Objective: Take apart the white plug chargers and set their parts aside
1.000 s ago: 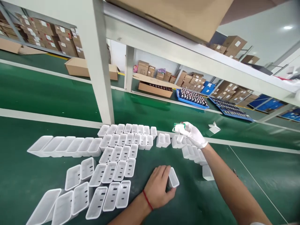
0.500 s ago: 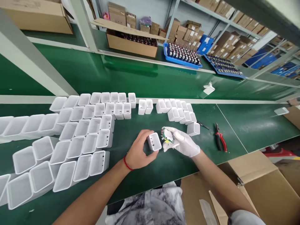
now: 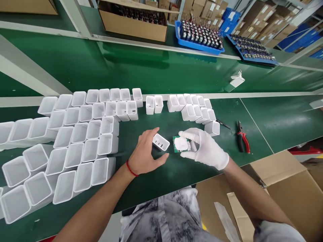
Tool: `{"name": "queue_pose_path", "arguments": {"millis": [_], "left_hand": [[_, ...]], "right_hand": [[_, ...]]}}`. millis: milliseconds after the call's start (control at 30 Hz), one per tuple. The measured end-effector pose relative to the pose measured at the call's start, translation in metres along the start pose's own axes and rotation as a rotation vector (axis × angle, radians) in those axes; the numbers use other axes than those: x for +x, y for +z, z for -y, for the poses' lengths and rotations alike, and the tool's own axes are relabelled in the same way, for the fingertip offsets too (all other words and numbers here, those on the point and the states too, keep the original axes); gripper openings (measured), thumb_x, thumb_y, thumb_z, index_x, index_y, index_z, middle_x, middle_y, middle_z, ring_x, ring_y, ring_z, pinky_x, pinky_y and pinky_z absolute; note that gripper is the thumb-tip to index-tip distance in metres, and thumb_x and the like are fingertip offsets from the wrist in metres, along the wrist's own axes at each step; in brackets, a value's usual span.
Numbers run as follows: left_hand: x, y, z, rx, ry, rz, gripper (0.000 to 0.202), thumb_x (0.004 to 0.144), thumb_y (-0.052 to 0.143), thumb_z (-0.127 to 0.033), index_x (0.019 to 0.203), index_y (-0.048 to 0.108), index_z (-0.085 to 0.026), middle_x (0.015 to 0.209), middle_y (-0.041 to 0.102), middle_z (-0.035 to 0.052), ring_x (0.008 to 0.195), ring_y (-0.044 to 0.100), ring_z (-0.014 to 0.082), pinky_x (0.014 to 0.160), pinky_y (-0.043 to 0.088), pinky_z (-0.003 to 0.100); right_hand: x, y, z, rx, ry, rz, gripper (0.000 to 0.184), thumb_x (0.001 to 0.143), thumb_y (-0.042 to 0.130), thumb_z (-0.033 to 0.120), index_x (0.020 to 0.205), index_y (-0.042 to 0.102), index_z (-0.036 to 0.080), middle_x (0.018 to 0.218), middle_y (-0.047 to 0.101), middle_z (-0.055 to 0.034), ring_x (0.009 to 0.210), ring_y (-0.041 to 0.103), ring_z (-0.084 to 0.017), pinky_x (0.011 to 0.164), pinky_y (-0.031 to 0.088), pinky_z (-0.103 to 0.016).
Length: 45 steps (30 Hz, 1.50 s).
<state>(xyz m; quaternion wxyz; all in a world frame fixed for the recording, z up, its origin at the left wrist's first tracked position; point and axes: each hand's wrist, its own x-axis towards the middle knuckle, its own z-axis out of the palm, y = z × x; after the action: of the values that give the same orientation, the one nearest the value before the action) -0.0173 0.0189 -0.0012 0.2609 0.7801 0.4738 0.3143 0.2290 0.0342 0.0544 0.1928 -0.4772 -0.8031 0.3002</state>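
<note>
My bare left hand (image 3: 144, 153), with a red string on the wrist, grips a small white charger shell (image 3: 160, 142) just above the green table. My right hand (image 3: 207, 149) wears a white glove and pinches a green circuit board with a white pad on it (image 3: 181, 144), right beside the shell. The two parts are close together but apart. Many empty white shells (image 3: 83, 134) stand in rows to the left, and a smaller group of shells (image 3: 194, 107) stands behind my hands.
Red-handled pliers (image 3: 242, 137) lie on the table at the right. A white plug part (image 3: 237, 80) sits on the far belt. Blue trays of components (image 3: 202, 33) and a cardboard box (image 3: 133, 22) stand behind. An open carton (image 3: 282, 188) is below the table edge.
My view has tilted down. The right hand carried the circuit board from the far shells back to the left hand; the left hand lifted and turned its shell.
</note>
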Motion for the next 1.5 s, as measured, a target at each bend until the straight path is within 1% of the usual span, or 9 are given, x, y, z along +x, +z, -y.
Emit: {"name": "queue_pose_path", "arguments": {"millis": [133, 233, 367, 433, 500, 700, 933, 1167, 1500], "left_hand": [[-0.005, 0.003, -0.002, 0.092, 0.049, -0.057, 0.045, 0.083, 0.06, -0.032, 0.123, 0.045, -0.017, 0.104, 0.054, 0.009, 0.092, 0.059, 0.0218, 0.078, 0.051, 0.034], [-0.008, 0.006, -0.007, 0.096, 0.045, -0.057, 0.058, 0.076, 0.066, -0.054, 0.118, 0.047, -0.017, 0.085, 0.052, 0.0023, 0.069, 0.055, 0.0163, 0.061, 0.048, 0.028], [-0.007, 0.002, -0.009, 0.045, 0.069, -0.029, 0.082, 0.073, 0.069, -0.048, 0.137, 0.033, -0.012, 0.106, 0.055, 0.0122, 0.097, 0.056, 0.0271, 0.084, 0.049, 0.043], [-0.004, 0.001, -0.007, 0.054, 0.085, 0.016, 0.08, 0.077, 0.067, -0.038, 0.142, 0.027, -0.012, 0.129, 0.048, 0.0183, 0.124, 0.044, 0.0351, 0.101, 0.039, 0.053], [-0.001, 0.003, -0.004, 0.027, 0.107, 0.069, 0.067, 0.081, 0.065, -0.031, 0.139, 0.033, -0.017, 0.135, 0.049, 0.0154, 0.135, 0.034, 0.0352, 0.109, 0.031, 0.055], [0.0, 0.008, 0.001, -0.157, 0.048, -0.074, 0.052, 0.079, 0.071, -0.029, 0.124, 0.045, -0.021, 0.122, 0.058, 0.01, 0.116, 0.057, 0.0258, 0.098, 0.049, 0.043], [-0.001, 0.007, 0.0, -0.203, 0.114, -0.19, 0.048, 0.08, 0.071, -0.026, 0.121, 0.047, -0.021, 0.119, 0.057, 0.0101, 0.111, 0.059, 0.0227, 0.091, 0.056, 0.038], [0.001, 0.004, -0.002, -0.161, 0.17, -0.226, 0.043, 0.081, 0.068, -0.02, 0.121, 0.05, -0.021, 0.117, 0.059, 0.0101, 0.11, 0.06, 0.0228, 0.089, 0.057, 0.037], [0.003, 0.003, 0.0, -0.1, 0.212, -0.25, 0.047, 0.079, 0.072, -0.025, 0.121, 0.052, -0.02, 0.114, 0.062, 0.0108, 0.106, 0.062, 0.0244, 0.091, 0.055, 0.038]], "right_hand": [[-0.008, -0.003, -0.006, 0.17, 0.15, -0.131, 0.069, 0.06, 0.086, 0.04, 0.12, 0.055, 0.023, 0.108, 0.065, -0.008, 0.097, 0.064, -0.028, 0.087, 0.053, -0.051], [-0.012, -0.005, -0.002, 0.162, 0.143, -0.222, 0.062, 0.059, 0.086, 0.048, 0.109, 0.061, 0.022, 0.105, 0.064, -0.0083, 0.095, 0.064, -0.028, 0.084, 0.054, -0.048], [-0.011, -0.008, 0.006, 0.13, 0.072, -0.16, 0.062, 0.067, 0.079, 0.054, 0.116, 0.061, 0.021, 0.1, 0.064, -0.0077, 0.09, 0.064, -0.026, 0.079, 0.054, -0.042], [-0.01, -0.008, 0.007, 0.097, 0.04, -0.097, 0.062, 0.071, 0.077, 0.052, 0.121, 0.058, 0.021, 0.1, 0.063, -0.0073, 0.085, 0.064, -0.023, 0.075, 0.054, -0.039], [-0.008, -0.006, 0.009, 0.001, -0.048, -0.054, 0.061, 0.075, 0.075, 0.046, 0.127, 0.053, 0.021, 0.102, 0.062, -0.0073, 0.083, 0.064, -0.021, 0.073, 0.054, -0.037], [0.004, -0.007, 0.034, -0.354, -0.282, -0.177, 0.054, 0.074, 0.075, 0.038, 0.119, 0.051, 0.022, 0.097, 0.065, -0.0073, 0.086, 0.063, -0.024, 0.074, 0.052, -0.039], [0.016, -0.001, 0.059, -0.654, -0.478, -0.213, 0.038, 0.082, 0.067, 0.037, 0.11, 0.054, 0.015, 0.09, 0.066, -0.0094, 0.083, 0.06, -0.025, 0.071, 0.048, -0.039], [0.014, -0.004, 0.063, -0.689, -0.449, -0.061, 0.031, 0.079, 0.064, 0.026, 0.107, 0.056, 0.013, 0.093, 0.063, -0.0107, 0.079, 0.055, -0.023, 0.061, 0.044, -0.034], [0.018, -0.004, 0.069, -0.806, -0.436, -0.032, 0.025, 0.085, 0.058, 0.027, 0.105, 0.063, 0.014, 0.079, 0.062, -0.0059, 0.069, 0.052, -0.02, 0.054, 0.033, -0.032]]}}
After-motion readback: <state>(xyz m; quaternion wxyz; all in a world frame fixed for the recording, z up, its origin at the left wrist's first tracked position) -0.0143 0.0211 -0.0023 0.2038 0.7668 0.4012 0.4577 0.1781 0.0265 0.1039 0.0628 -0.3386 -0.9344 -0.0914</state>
